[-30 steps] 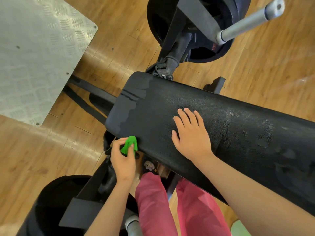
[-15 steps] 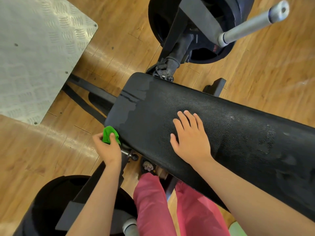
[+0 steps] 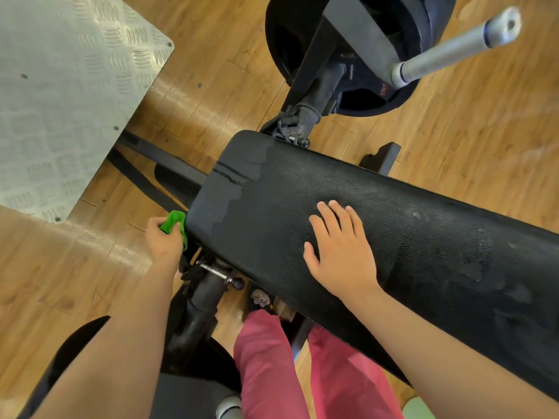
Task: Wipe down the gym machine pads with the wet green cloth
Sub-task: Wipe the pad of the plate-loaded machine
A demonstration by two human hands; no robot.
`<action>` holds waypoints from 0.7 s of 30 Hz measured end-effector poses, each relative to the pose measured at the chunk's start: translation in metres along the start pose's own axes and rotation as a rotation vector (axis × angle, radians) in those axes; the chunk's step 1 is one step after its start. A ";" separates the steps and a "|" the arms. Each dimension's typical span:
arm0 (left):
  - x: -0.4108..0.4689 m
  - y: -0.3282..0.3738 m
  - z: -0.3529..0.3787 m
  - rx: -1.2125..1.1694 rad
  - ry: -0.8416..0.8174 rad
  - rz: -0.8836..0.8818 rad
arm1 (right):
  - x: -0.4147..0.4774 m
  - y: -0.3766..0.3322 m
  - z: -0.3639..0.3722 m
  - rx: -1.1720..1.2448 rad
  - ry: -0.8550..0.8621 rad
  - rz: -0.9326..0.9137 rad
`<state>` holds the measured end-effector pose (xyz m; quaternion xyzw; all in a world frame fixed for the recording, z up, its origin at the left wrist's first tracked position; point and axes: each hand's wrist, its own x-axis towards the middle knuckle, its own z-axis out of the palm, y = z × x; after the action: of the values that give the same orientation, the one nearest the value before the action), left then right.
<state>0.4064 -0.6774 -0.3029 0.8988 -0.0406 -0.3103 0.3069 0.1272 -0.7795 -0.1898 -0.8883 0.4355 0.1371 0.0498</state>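
Note:
A long black padded bench (image 3: 423, 225) of the gym machine runs from the centre to the right edge. Its left end shows a duller damp patch. My left hand (image 3: 165, 238) grips the bunched green cloth (image 3: 174, 223) and holds it against the pad's left end face, low by the near corner. My right hand (image 3: 338, 252) lies flat on top of the pad, fingers straight and together, pointing away from me.
A ribbed metal footplate (image 3: 60, 95) fills the upper left. A black weight plate (image 3: 378, 95) on the frame and a silver bar (image 3: 453, 52) sit beyond the pad. An adjusting pin with a knob (image 3: 223, 276) juts out below the pad. Wooden floor lies all around.
My left hand has carried the green cloth from under the pad's near corner leftward and up along the pad's left end. My right hand has stayed flat on the pad.

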 end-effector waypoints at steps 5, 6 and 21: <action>-0.051 0.004 -0.007 -0.003 -0.039 0.340 | 0.000 0.000 0.000 0.003 0.006 0.005; -0.063 0.003 -0.006 0.015 -0.103 0.438 | 0.001 0.000 0.000 0.006 0.006 0.003; 0.017 0.023 0.003 0.146 -0.086 0.315 | 0.001 -0.001 -0.001 0.006 -0.011 0.010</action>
<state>0.4210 -0.7022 -0.3002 0.8871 -0.2166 -0.2929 0.2834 0.1289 -0.7803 -0.1889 -0.8853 0.4399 0.1408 0.0540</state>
